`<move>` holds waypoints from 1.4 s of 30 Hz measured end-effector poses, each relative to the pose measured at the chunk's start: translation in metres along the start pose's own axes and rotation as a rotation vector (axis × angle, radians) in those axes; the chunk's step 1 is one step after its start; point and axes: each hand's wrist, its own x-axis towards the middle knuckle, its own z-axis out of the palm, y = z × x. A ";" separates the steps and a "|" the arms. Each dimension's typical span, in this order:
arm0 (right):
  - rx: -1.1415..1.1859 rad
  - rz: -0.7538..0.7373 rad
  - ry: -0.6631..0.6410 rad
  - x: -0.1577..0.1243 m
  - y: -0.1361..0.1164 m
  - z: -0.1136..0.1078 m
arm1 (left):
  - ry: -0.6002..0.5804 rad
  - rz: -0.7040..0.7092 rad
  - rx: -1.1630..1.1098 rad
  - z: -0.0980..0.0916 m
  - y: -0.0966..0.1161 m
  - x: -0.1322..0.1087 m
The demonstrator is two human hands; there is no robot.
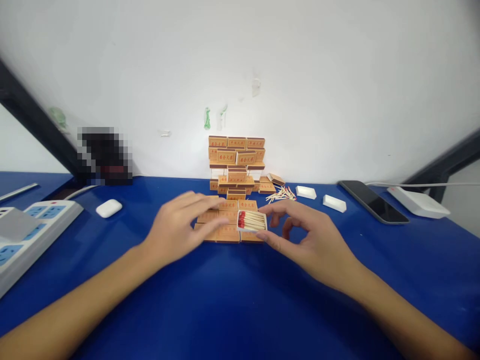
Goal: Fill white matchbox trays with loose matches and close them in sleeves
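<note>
A white matchbox tray (pixel 252 229) full of red-tipped matches is pinched at its right end between the thumb and fingers of my right hand (pixel 311 235). The tray sits over flat rows of orange matchboxes (pixel 228 232); whether it touches them I cannot tell. Over the left side of those rows hovers my left hand (pixel 183 225), its fingers apart and nothing in them. Behind the rows rises a stack of matchboxes (pixel 237 156) against the wall, some upright and some flat.
Loose matches (pixel 281 194) and white empty trays (pixel 334 203) lie right of the stack. A phone (pixel 375 201) and a white box-shaped device (pixel 418 202) are further right. At left are an earphone case (pixel 108 208) and a power strip (pixel 48 220).
</note>
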 end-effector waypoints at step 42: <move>-0.259 0.179 0.547 0.020 0.069 -0.098 | -0.402 0.417 0.892 0.126 0.059 0.145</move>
